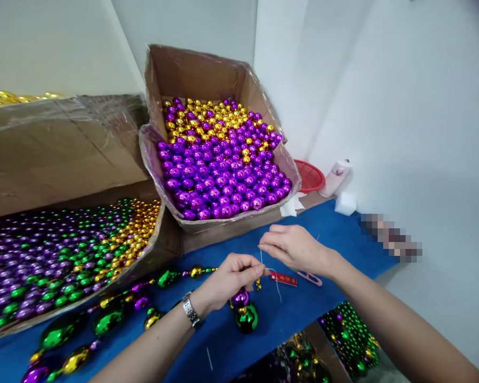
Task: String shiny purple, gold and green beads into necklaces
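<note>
Left hand: the left hand (228, 277), a metal wristwatch (191, 310) on its wrist, has fingers pinched on a thin white string (270, 270) at the end of a bead strand (115, 314).
Right hand: the right hand (291, 247) is just beside it, fingertips pressed together on the same string, slightly higher.
Bead strand: large green, gold and purple beads lie across the blue table (323, 298); a purple and a green bead hang under the left hand.
Red tag: a red tag (283, 279) lies on the table below the right hand, beside pink snips (310, 277).
Front box: a cardboard box (219, 159) of purple and gold balls stands beyond the hands.
Left box: a box of mixed beads (64, 255) sits at the left.
</note>
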Demonstrator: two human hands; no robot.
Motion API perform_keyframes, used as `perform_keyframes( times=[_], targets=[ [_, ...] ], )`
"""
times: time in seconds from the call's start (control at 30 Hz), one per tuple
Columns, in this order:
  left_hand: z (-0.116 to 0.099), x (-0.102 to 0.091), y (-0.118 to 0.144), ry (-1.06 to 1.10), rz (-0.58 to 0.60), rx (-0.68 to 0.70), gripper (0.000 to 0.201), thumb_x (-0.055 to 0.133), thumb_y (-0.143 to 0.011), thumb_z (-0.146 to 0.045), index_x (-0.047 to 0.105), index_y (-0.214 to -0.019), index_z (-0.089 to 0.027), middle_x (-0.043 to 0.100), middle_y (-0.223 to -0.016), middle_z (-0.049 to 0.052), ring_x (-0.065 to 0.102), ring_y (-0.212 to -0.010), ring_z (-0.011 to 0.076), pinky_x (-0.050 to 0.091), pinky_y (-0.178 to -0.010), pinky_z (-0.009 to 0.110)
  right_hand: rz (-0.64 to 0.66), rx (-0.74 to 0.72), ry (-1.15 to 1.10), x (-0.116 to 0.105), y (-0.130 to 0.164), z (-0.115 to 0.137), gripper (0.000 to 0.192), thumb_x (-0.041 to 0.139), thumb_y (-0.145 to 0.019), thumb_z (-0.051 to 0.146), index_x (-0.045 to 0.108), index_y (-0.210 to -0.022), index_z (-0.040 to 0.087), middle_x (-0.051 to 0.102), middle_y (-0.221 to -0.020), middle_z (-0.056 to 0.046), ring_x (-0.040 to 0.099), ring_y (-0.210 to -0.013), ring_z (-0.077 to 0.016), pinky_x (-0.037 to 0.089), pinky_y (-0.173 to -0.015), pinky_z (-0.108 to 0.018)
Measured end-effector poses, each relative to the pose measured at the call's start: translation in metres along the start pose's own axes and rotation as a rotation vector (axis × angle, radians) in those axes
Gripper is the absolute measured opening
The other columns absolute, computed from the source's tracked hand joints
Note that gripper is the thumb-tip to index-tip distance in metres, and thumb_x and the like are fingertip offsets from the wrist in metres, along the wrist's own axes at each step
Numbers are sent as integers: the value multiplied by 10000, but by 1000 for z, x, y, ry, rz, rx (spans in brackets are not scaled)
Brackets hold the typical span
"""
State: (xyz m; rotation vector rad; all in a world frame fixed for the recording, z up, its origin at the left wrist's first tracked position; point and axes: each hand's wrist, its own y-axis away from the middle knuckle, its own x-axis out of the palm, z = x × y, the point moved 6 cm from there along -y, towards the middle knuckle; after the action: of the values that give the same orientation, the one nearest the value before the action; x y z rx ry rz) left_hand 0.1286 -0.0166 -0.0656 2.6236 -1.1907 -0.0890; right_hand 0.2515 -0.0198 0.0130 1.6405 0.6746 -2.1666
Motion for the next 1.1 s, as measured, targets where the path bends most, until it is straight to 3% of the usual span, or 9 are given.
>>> perform_keyframes(
  times=[0.23,0.37,0.53,0.63,0.73,0.83,0.93,1.1],
  targets=[
    [-5,7,5,-241,102,78,345,588,-816,-429,697,-777,-104,618,-664,18,483,-586,89,369,-539,183,-93,-20,36,6,-30,-9,295,383,-974,335,627,-942,174,542,-861,-50,514,-750,-144,366,-647,-250],
    [6,18,2,-226,244,-10,355,609,-792,-453,709,-807,-113,661,-733,36,522,-594,98,395,-538,188,-86,-97,40,28,-63,19,251,392,-964,321,621,-990,222,549,-1054,-53,534,-861,-167,402,-667,-260],
    [34,24,3,20,357,-187,309,694,-727,-432,711,-806,-134,664,-735,34,537,-599,93,413,-553,190,11,-219,37,58,-89,59,149,589,-846,345,620,-992,341,553,-1160,42,583,-803,-146,405,-536,-219],
    [40,21,4,219,311,-193,304,726,-704,-413,708,-786,-120,654,-717,42,548,-589,97,424,-559,203,-25,-168,14,50,-73,56,190,531,-888,337,593,-1068,336,560,-1165,34,598,-837,-141,439,-574,-220],
    [32,14,6,346,167,-137,285,733,-706,-385,695,-756,-107,636,-677,41,545,-568,101,426,-561,218,-128,-25,-51,28,-32,36,256,386,-967,286,566,-1146,250,575,-1149,-29,587,-952,-153,473,-738,-258],
    [19,8,9,357,40,-63,242,714,-736,-346,670,-716,-109,632,-676,36,538,-565,97,414,-570,218,-198,77,-221,18,11,19,259,395,-973,273,573,-1145,197,621,-1058,-48,599,-944,-139,466,-817,-259],
    [10,4,12,286,-32,-1,232,678,-775,-321,655,-687,-107,624,-664,30,531,-587,101,408,-585,219,-173,159,-373,29,38,13,248,483,-940,327,577,-1137,208,650,-1017,-35,617,-890,-140,475,-770,-243],
    [12,-1,14,265,-120,-1,220,666,-787,-312,659,-698,-110,630,-672,30,524,-579,97,398,-570,214,-199,265,-333,47,51,23,213,452,-956,321,625,-931,200,654,-822,-21,603,-764,-138,435,-698,-241]
  ],
)
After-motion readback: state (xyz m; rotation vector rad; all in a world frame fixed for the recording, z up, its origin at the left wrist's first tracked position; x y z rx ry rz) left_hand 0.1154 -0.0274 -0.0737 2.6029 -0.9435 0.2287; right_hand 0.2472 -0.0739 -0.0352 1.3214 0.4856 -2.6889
